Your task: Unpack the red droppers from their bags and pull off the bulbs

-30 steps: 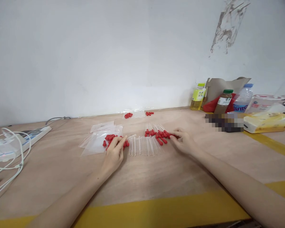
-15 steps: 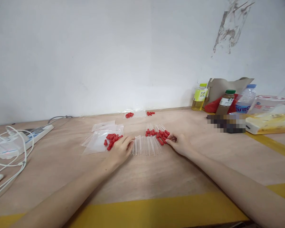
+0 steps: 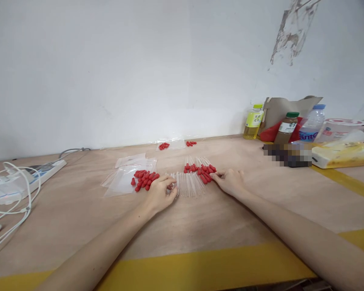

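A row of clear plastic tubes (image 3: pixel 189 185) lies on the wooden table (image 3: pixel 200 218) in front of me. My left hand (image 3: pixel 160 193) rests at the row's left end, its fingers curled onto the tubes. My right hand (image 3: pixel 229 180) sits at the row's right end, fingertips pinched at a cluster of tubes fitted with red rubber bulbs (image 3: pixel 204 169). A loose pile of red bulbs (image 3: pixel 144 180) lies on a clear plastic bag (image 3: pixel 123 182) just left of my left hand.
Two small bags with red bulbs (image 3: pixel 176 144) lie by the wall. A power strip with white cables (image 3: pixel 21 178) is at the far left. Drink bottles (image 3: pixel 286 128), a paper bag (image 3: pixel 279 111) and a tissue pack (image 3: pixel 342 154) stand at the right. Yellow tape (image 3: pixel 200 266) edges the table.
My left hand has moved right from the red bulb pile onto the left end of the tube row. My right hand has drawn slightly left and nearer to the bulb-fitted tubes.
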Demonstrator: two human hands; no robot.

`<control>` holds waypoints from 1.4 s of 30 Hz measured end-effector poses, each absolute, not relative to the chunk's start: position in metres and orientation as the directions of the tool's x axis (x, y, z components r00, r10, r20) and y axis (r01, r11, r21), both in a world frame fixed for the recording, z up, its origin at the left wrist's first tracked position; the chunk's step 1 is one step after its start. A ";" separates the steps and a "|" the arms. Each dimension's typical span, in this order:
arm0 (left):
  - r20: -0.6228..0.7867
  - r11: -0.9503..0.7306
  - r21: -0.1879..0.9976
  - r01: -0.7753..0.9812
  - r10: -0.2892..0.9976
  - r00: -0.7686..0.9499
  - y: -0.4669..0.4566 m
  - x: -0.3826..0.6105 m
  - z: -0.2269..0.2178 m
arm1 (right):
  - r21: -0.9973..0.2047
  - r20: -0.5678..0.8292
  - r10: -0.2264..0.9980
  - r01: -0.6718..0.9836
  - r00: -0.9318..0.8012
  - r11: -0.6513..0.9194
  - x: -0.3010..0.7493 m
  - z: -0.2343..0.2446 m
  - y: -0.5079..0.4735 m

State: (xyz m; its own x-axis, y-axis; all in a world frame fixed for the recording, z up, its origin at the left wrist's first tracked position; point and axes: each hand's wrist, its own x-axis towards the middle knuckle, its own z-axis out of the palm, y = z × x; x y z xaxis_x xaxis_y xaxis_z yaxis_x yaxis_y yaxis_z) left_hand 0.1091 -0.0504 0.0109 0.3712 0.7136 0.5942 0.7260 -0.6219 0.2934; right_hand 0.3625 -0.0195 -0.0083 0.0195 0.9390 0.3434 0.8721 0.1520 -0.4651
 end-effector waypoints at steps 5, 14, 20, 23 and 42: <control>0.566 -0.580 0.355 0.733 0.758 0.326 -0.054 0.110 0.013 | -0.503 0.283 0.958 0.857 0.041 0.112 0.364 -0.009 -0.019; 0.653 -0.637 0.125 0.761 0.630 0.420 -0.057 0.084 0.014 | -0.603 0.327 0.927 0.795 0.184 0.055 0.382 0.007 -0.003; 0.760 -0.652 0.127 0.747 0.548 0.349 -0.058 0.079 0.003 | -0.550 0.173 0.953 0.827 0.250 -0.117 0.371 0.017 0.020; 0.760 -0.664 0.139 0.735 0.547 0.350 -0.056 0.077 -0.001 | -0.551 0.146 0.959 0.826 0.242 -0.124 0.364 0.015 0.025; 0.762 -0.671 0.015 0.742 0.487 0.426 -0.061 0.083 0.000 | -0.381 0.697 0.636 0.581 -0.330 0.719 0.335 0.001 -0.043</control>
State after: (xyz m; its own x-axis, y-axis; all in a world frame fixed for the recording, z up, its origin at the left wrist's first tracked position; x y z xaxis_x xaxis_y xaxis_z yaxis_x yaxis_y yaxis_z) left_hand 0.0830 -0.0605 -0.0001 0.4259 0.4874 0.7623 0.7416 -0.6707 0.0146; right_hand 0.3345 -0.0427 0.0006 -0.3304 0.6364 0.6970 0.5806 0.7193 -0.3815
